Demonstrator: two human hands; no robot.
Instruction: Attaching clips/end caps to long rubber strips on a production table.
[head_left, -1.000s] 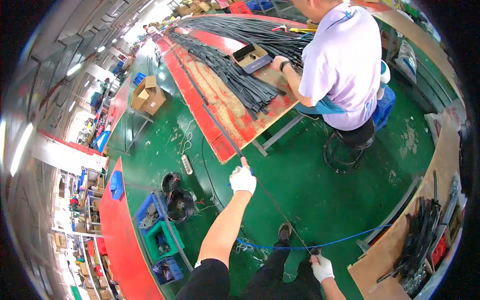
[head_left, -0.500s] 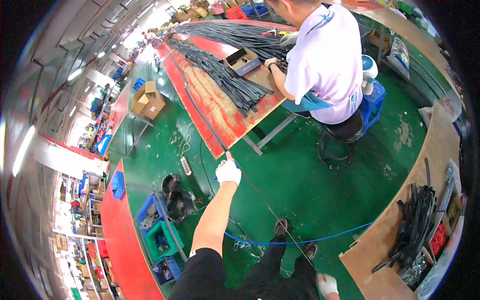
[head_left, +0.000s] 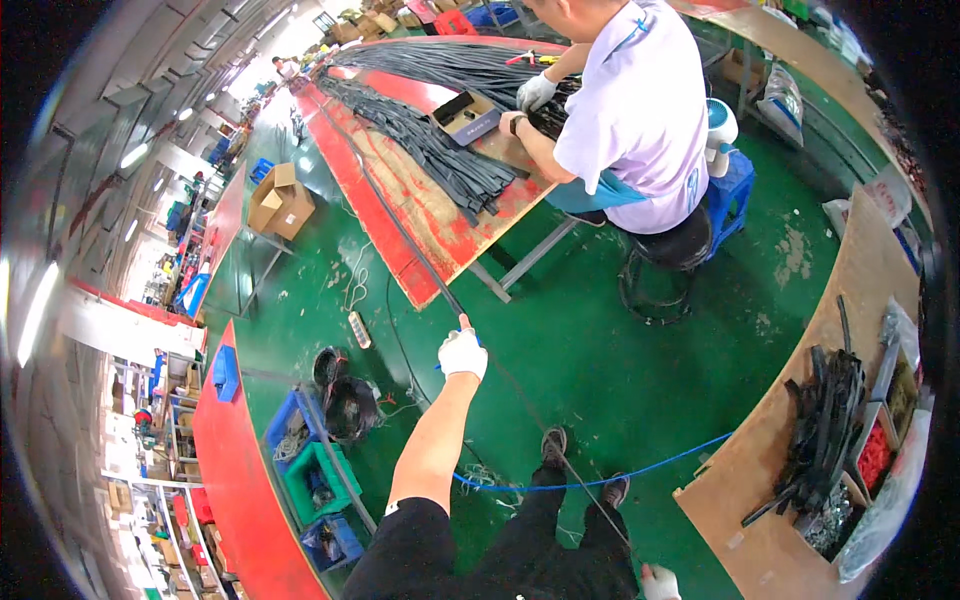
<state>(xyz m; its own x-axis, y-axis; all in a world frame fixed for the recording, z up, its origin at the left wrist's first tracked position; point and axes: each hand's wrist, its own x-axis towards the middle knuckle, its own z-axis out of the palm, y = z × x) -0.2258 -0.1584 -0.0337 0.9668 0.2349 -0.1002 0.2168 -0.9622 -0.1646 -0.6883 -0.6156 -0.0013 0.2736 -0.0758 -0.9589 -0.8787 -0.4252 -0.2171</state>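
My left hand [head_left: 463, 355], in a white glove with a bare fingertip showing, is closed round the near end of a long black strip [head_left: 420, 255]. The strip runs back along the left side of the red table; whether it is flat or hollow I cannot tell. Bits of something blue show at the palm. A thin dark line [head_left: 580, 452], a cord or wire, stretches from that hand down past my shoes to my right hand [head_left: 660, 582]. Also gloved, my right hand is low at the frame's bottom edge, its fingers pinched at the line's end and partly cut off.
A seated co-worker [head_left: 640, 120] handles black strips at the red table [head_left: 425, 285], beside an open box [head_left: 466, 118]. Blue and green crates [head_left: 325, 480] stand at left. A brown table [head_left: 735, 540] with black strips is at right. A blue hose [head_left: 590, 485] crosses the floor.
The whole view has shifted slightly. My left hand stays at the strip's end, and my right hand sits slightly lower in the picture. The co-worker's gloved hand has come further into sight over the strips.
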